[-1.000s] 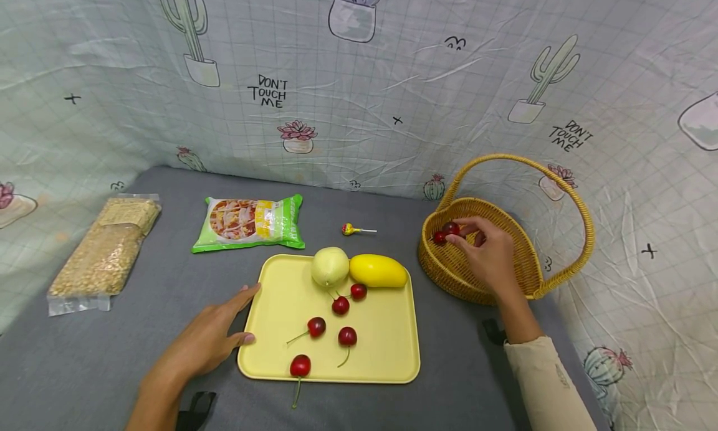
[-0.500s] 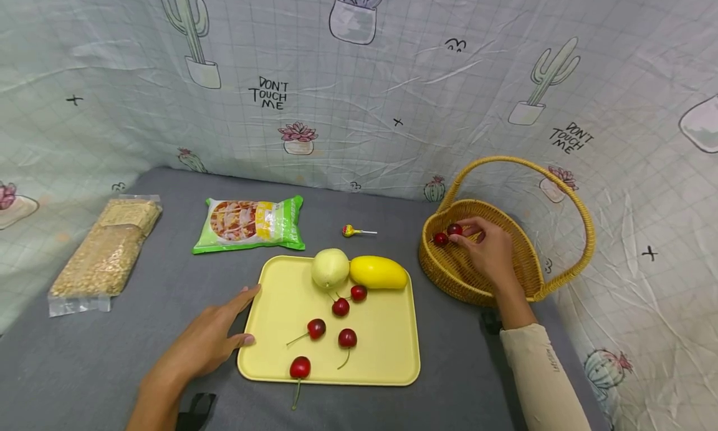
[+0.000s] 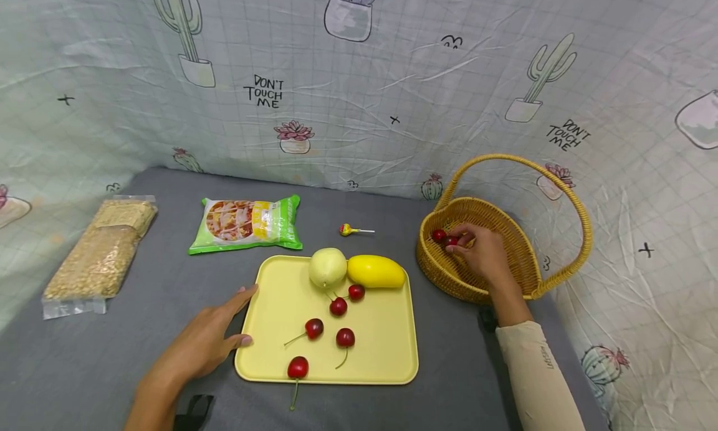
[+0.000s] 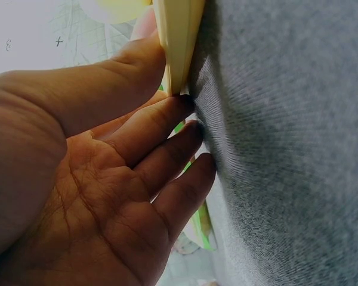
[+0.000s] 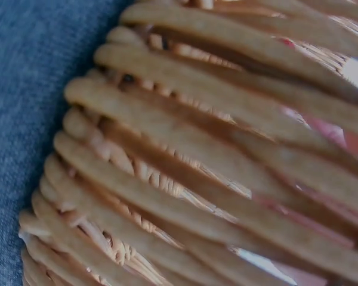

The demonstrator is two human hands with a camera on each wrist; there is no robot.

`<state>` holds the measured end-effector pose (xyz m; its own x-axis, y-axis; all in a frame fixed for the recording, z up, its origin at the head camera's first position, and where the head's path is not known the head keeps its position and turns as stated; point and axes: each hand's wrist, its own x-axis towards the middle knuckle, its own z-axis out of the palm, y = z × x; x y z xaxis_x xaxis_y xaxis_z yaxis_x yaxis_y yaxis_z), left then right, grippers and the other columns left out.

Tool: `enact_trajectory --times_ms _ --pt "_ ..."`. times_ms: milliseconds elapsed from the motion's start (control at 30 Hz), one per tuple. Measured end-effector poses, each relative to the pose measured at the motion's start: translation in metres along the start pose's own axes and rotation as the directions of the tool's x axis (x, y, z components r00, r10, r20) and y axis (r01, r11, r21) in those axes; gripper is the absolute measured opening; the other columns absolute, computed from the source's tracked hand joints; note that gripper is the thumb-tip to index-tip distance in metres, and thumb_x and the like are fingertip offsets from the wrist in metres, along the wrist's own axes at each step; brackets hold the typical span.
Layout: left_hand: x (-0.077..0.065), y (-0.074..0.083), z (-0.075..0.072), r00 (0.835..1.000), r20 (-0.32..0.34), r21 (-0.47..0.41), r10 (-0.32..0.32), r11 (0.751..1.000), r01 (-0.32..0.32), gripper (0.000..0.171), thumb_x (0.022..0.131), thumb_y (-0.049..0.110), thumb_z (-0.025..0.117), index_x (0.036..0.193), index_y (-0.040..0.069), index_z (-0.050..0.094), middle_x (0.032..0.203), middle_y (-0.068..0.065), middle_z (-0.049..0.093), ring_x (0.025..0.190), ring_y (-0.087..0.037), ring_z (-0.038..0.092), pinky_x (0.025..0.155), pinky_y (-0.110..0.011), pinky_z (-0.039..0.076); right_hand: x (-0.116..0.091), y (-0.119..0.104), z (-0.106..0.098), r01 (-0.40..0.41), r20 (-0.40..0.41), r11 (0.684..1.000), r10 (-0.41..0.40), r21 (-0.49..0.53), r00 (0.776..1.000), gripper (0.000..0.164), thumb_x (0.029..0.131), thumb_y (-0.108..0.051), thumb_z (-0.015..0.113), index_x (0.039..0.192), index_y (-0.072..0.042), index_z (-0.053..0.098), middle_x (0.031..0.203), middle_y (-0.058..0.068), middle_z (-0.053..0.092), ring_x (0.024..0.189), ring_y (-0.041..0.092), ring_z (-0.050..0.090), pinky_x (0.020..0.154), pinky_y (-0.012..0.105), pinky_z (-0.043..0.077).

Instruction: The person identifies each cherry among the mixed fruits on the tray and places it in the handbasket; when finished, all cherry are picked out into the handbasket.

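My right hand point(image 3: 483, 253) is inside the wicker basket point(image 3: 533, 256), thumb and forefinger pinching a dark red cherry point(image 3: 451, 241). A second cherry point(image 3: 439, 235) lies beside it at the basket's left side. In the right wrist view the woven basket wall point(image 5: 185, 137) blocks the hand from sight. My left hand point(image 3: 204, 337) touches the left edge of the yellow tray point(image 3: 387, 356) with fairly straight fingers; its thumb presses the tray's rim point(image 4: 179, 42) in the left wrist view. Several cherries, among them one at the front rim point(image 3: 298, 367), lie on the tray.
A pale green round fruit point(image 3: 328, 268) and a yellow mango point(image 3: 376, 271) sit along the tray's back. Behind it are a lollipop point(image 3: 353, 230) and a green food packet point(image 3: 247, 224). A clear bag of grain point(image 3: 101, 256) lies far left. The basket handle point(image 3: 583, 232) arches upward.
My right hand has lowered slightly inside the basket, bringing the pinched cherry down beside the other one. The left hand stays at the tray's edge. The head view has shifted a little.
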<state>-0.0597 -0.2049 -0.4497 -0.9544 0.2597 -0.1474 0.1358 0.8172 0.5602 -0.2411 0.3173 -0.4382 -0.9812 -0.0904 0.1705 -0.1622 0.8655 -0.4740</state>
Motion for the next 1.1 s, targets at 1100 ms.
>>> enact_trajectory --times_ms 1100 --pt "0.001 0.001 0.0 1.0 -0.003 0.002 0.005 1.0 -0.005 0.091 0.09 0.02 0.086 0.166 0.01 0.037 0.161 -0.035 0.043 0.134 -0.06 0.055 0.102 -0.071 0.05 -0.02 -0.041 -0.013 0.376 -0.637 0.908 -0.181 0.184 0.749 0.028 0.082 -0.01 0.093 0.107 -0.004 0.082 0.091 0.014 0.075 0.068 0.022 0.052 0.064 0.018 0.041"
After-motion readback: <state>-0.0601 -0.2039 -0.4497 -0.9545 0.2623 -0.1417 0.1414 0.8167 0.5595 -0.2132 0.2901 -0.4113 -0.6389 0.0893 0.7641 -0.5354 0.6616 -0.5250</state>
